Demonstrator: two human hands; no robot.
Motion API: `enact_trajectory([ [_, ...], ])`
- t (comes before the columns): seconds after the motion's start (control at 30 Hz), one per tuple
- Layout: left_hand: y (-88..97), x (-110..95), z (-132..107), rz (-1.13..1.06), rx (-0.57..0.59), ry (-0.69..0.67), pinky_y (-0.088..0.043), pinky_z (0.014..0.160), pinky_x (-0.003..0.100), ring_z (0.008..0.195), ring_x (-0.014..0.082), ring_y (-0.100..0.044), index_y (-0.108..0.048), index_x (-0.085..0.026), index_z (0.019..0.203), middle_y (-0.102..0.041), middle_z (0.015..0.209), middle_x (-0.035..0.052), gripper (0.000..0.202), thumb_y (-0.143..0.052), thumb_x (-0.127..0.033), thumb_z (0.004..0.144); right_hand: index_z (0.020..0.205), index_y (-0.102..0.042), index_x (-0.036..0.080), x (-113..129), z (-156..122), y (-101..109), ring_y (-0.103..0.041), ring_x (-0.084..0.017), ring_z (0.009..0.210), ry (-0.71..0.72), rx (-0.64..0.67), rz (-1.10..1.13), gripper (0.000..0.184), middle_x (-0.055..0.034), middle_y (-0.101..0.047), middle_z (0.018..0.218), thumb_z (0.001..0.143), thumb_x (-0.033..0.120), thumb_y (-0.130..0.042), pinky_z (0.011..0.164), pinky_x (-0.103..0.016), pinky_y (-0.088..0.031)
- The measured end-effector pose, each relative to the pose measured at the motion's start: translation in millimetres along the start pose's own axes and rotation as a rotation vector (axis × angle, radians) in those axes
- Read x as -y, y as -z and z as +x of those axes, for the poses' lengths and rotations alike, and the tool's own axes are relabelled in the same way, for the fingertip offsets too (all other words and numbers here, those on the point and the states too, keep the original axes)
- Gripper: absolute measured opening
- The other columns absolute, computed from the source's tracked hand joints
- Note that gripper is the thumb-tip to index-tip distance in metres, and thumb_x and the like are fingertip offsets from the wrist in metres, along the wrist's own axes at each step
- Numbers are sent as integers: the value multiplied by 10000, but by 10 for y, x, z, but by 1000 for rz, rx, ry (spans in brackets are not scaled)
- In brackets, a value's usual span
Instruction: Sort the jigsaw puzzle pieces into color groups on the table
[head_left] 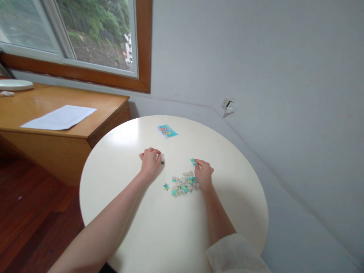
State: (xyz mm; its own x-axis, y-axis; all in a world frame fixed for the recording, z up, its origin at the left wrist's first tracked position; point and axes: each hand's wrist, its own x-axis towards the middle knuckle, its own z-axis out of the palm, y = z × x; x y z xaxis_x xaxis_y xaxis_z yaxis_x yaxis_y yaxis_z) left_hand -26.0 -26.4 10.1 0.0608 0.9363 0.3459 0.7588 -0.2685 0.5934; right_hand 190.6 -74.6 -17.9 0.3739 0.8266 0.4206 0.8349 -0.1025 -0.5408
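My right hand (pixel 204 173) pinches a teal jigsaw puzzle piece (pixel 192 160) between thumb and fingertips, above the far right of the loose pile. My left hand (pixel 151 160) is closed near the middle of the table, its fingertips at a pale jigsaw puzzle piece (pixel 157 156). A dark-edged bit (pixel 163 162) shows beside that thumb; my hand partly hides it. Between my forearms lies a heap of jigsaw puzzle pieces (pixel 184 185), some teal and yellow, others grey side up. One teal and yellow piece (pixel 166 187) sits apart, left of the heap.
The round white table (pixel 159 231) carries a small colourful picture card (pixel 167 131) towards its far edge. To the left stands a wooden desk (pixel 110 104) with a white paper sheet (pixel 61 117) and a round white object (pixel 15 84). A wall socket (pixel 229 106) is behind the table.
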Motion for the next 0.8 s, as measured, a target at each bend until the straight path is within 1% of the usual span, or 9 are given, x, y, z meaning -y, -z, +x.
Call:
enact_trajectory([
  [0.17,-2,-6,3,-6,10,-8,-301,804,396,960,247,-514,-641,-185,807,-620,941,83,195,-448,-182,780,890,-690,214,49,-21,24,-553,-221,969,16,-40,33,317,-66,-680,1001,742,126,-424,906,-419,-350],
  [0.23,-2,-10,5,-6,14,-9,-301,806,396,964,246,-514,-644,-182,815,-621,941,84,199,-447,-183,782,879,-688,211,102,-28,51,-552,-221,965,34,-25,60,282,-66,-676,995,742,144,-452,905,-416,-352],
  [0.3,-1,-14,7,-2,21,-9,-303,805,398,967,247,-515,-647,-175,824,-622,940,88,204,-447,-185,786,850,-686,210,173,-39,82,-565,-209,933,95,44,130,222,-61,-680,957,742,179,-495,894,-395,-369],
  [0.37,3,-19,7,5,26,-8,-305,805,398,968,248,-518,-650,-170,831,-624,942,90,208,-447,-187,787,800,-680,209,255,-58,111,-582,-191,883,198,157,227,157,-47,-684,885,739,210,-535,865,-362,-394],
  [0.43,9,-22,5,12,26,-4,-306,805,397,970,249,-520,-652,-171,835,-625,946,90,209,-449,-186,788,744,-668,202,336,-85,139,-593,-170,801,296,266,313,106,-33,-680,786,737,219,-564,814,-326,-417],
  [0.5,13,-24,2,17,24,-1,-306,806,395,971,247,-522,-651,-173,835,-628,946,87,206,-451,-184,789,702,-656,197,407,-114,169,-591,-155,740,359,342,347,58,-20,-670,726,719,221,-605,795,-313,-416],
  [0.57,14,-24,1,16,20,-2,-306,808,393,969,243,-524,-648,-177,830,-630,941,83,199,-454,-184,789,700,-656,198,462,-140,204,-587,-155,744,394,421,335,42,-14,-670,732,677,232,-666,794,-314,-406],
  [0.67,12,-25,2,15,15,-6,-306,808,389,966,240,-525,-644,-184,821,-631,933,78,191,-456,-185,789,725,-670,211,510,-169,249,-580,-171,812,416,528,272,119,-10,-680,791,628,256,-723,817,-329,-382],
  [0.8,12,-27,5,17,20,1,-305,801,389,962,243,-525,-645,-181,814,-630,935,82,189,-458,-179,785,708,-685,230,512,-190,252,-573,-185,852,404,591,213,94,-5,-687,804,624,245,-725,866,-364,-344],
])
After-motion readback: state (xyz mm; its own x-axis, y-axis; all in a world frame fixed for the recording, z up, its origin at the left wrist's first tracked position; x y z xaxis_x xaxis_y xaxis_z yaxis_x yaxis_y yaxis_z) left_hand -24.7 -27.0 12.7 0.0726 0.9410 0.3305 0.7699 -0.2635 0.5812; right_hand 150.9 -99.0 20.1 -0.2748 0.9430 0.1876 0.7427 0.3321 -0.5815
